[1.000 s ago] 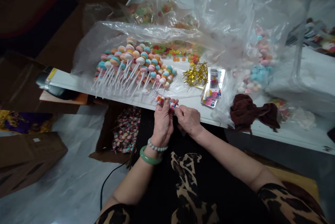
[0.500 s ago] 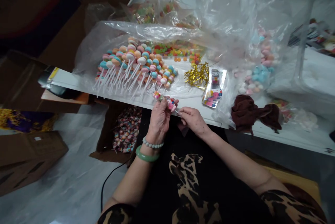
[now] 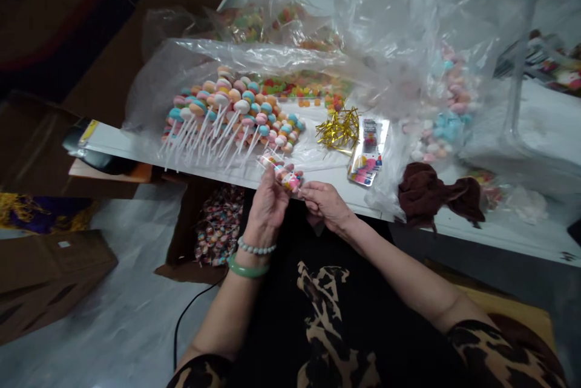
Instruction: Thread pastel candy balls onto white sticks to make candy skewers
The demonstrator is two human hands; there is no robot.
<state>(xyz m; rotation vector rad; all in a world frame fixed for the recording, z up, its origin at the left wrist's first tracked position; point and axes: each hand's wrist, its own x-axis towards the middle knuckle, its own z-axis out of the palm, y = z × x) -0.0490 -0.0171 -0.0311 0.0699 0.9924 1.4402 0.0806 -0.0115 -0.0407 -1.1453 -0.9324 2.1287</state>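
A candy skewer in a clear printed wrapper (image 3: 290, 180) is held just above the table's front edge. My left hand (image 3: 269, 201) supports it, with the candy resting on the fingers and the thumb beside it. At the wrapper's lower end, my right hand (image 3: 327, 201) pinches it near the stick; the fingertips partly hide that spot. Behind and to the left lies a pile of candy skewers on white sticks (image 3: 227, 112), unwrapped. Gold twist ties (image 3: 338, 129) lie in a loose heap beyond my hands, beside a stack of printed clear wrappers (image 3: 368, 155).
Gummy candies (image 3: 308, 92) spill from a large plastic bag behind the pile. Pastel candies (image 3: 449, 128) lie in another bag at right, near a brown cloth (image 3: 426, 194). Below the table's left side, an open carton (image 3: 179, 243) holds wrapped candies. More cartons stand at left.
The wrapped skewer has shifted slightly left and turned, so more of it shows. My left thumb has moved off its front. My right hand keeps its pinch at the lower end.
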